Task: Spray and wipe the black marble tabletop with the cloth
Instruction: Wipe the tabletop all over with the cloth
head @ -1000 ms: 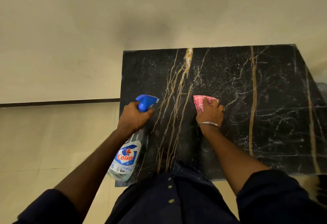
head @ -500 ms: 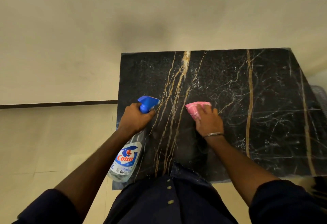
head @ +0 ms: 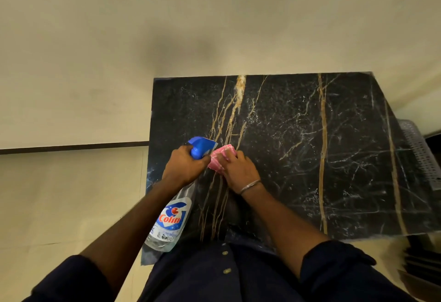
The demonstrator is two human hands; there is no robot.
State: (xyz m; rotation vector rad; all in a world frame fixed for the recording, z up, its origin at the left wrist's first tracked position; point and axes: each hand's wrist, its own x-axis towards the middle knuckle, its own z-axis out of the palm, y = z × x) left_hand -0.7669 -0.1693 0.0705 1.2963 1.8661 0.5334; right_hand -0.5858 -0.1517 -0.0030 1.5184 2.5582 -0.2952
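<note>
**Head view: bottle and cloth side by side at the left part of the slab**

A dark skirting strip [head: 71,148] was noted at far left, where the pale wall met the pale floor.

The spray bottle [head: 170,220] was observed next, over the left edge of the black marble tabletop [head: 334,158]. It was held tilted, with the clear body and "Colin" label towards the person and the blue trigger head [head: 199,146] away. The left hand [head: 185,167] was seen clamped round the neck just below the trigger head, fingers wrapped about it. Whether a finger lay on the trigger could not be told.

The pink cloth [head: 220,158] was recorded immediately right of the trigger head, bunched, and touching or nearly touching the left hand's fingers. It lay on the marble beside the cluster of gold veins. It protruded ahead and to the left of the right hand [head: 238,170], whose fingers were curled over it and held it down on the stone. The rest of the cloth was hidden beneath them. A metal bangle [head: 250,186] was worn at that wrist.

Fine pale specks were noted across the marble further right. A grey perforated object [head: 420,151] was seen beyond the slab's right edge; its nature could not be determined.
</note>
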